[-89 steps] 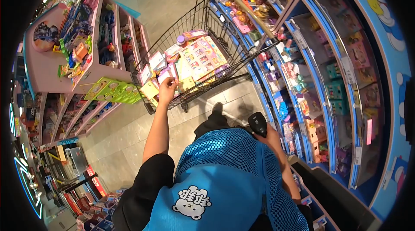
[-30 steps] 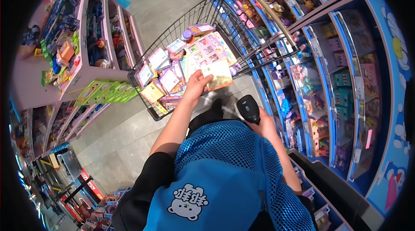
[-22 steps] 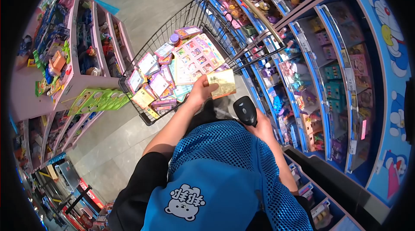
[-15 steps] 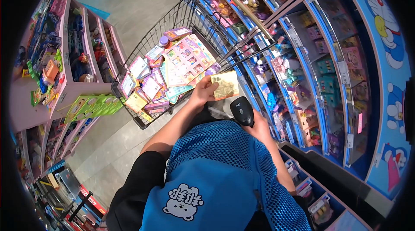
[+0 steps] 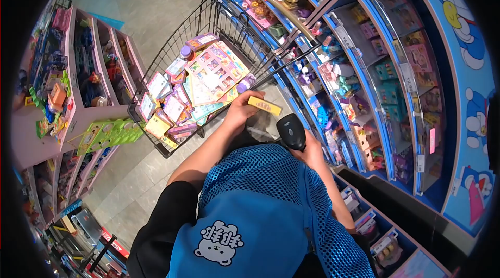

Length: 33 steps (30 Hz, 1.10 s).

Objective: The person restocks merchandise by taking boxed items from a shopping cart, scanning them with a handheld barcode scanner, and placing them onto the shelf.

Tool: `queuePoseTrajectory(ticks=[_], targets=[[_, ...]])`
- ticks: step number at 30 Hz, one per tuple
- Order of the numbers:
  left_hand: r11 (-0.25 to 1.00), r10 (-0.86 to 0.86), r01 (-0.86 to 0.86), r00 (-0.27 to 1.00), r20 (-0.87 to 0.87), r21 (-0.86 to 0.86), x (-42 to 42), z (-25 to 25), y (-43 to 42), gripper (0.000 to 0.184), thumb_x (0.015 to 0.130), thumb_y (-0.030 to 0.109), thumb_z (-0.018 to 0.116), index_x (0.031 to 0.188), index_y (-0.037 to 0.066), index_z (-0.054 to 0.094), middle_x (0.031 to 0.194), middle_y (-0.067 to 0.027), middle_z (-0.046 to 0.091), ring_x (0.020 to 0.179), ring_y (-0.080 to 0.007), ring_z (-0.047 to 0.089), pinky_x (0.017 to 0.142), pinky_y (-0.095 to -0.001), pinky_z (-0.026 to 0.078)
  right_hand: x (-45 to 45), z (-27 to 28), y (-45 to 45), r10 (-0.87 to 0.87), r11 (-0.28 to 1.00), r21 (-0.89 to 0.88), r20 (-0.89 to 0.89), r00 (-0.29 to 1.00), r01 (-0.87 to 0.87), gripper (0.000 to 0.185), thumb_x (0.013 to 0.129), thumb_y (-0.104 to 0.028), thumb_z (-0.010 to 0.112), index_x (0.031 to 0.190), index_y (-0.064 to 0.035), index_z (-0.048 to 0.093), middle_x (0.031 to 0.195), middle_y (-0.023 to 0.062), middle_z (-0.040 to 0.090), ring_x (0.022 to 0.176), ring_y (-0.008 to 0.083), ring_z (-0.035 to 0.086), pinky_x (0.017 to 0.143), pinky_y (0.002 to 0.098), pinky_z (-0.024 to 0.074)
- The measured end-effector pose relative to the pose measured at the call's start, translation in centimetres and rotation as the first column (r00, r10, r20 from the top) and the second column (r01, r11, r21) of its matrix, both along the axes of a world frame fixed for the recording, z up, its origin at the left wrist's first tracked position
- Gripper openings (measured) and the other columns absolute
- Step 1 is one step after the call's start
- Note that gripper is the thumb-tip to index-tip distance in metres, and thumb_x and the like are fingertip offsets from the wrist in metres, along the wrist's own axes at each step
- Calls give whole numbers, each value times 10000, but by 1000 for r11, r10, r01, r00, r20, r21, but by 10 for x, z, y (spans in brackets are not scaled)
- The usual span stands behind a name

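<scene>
At six o'clock, nearest the wearer, is a bright blue vest with mesh panels and a white cartoon bear print [image 5: 217,249], worn over black sleeves [image 5: 164,223]. Toward four o'clock, the right hand [image 5: 312,151] has its fingers wrapped around the grip of a black plastic handheld scanner [image 5: 290,131], whose rounded head tilts up toward eleven o'clock. Just beyond, near the middle of the view, the left hand [image 5: 242,111] pinches one end of a small, thin yellow box [image 5: 264,105] between thumb and fingers. The box is held in the air with a narrow side showing, near the scanner head but apart from it.

Past the left hand, toward eleven o'clock, stands a black wire shopping cart [image 5: 245,36], its gold-toned handle bar [image 5: 273,1] at twelve to one o'clock. In it lie a jumble of small pink, purple and white boxes [image 5: 173,107], another yellow box [image 5: 158,126], a purple-lidded round container [image 5: 186,51] and a large flat pack printed with rows of pictures [image 5: 216,72]. Pale grey floor tiles [image 5: 127,189] run beneath.

At nine o'clock a lime-green cut-out plastic panel [image 5: 110,135] hangs on a pink shelf unit [image 5: 86,109] of toys. From one to four o'clock run blue-edged shelves [image 5: 376,33] of packaged toys, bordered at three o'clock by a blue cartoon-printed panel [image 5: 473,98].
</scene>
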<state>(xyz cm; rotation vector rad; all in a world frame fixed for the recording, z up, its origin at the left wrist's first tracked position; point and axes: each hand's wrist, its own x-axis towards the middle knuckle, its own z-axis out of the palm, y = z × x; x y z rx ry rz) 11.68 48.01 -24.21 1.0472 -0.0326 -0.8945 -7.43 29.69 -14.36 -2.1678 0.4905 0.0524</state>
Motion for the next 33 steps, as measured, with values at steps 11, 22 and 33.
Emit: queuePoseTrajectory(ticks=[11,22,33], targets=[[849,-433,398,901,-26,-347,-5,46,-13,310,871,19,648,1175,16,710,1507,-183,524,1347,-303,554,1131,-427,459,1,2,-8,-197,980,30,217,956,196,500,796,-105,855,1255,-60,663,1086,162,747,1029,301,738,848,367,568],[788,-567,475,807,-163,-392,-21,50,-15,733,912,220,738,1525,5,399,1466,-160,531,1347,-286,536,1136,-431,423,-16,-7,-19,-99,989,133,225,969,70,432,836,-138,804,1224,-27,650,1059,160,732,941,279,740,803,362,565],[768,-637,639,770,-49,55,-24,62,-38,509,841,11,782,1250,72,486,1161,-67,658,1062,-171,674,858,-333,582,-31,-4,-19,-326,933,227,207,922,279,423,847,-133,800,1220,-18,637,1044,152,739,951,230,738,809,343,559]])
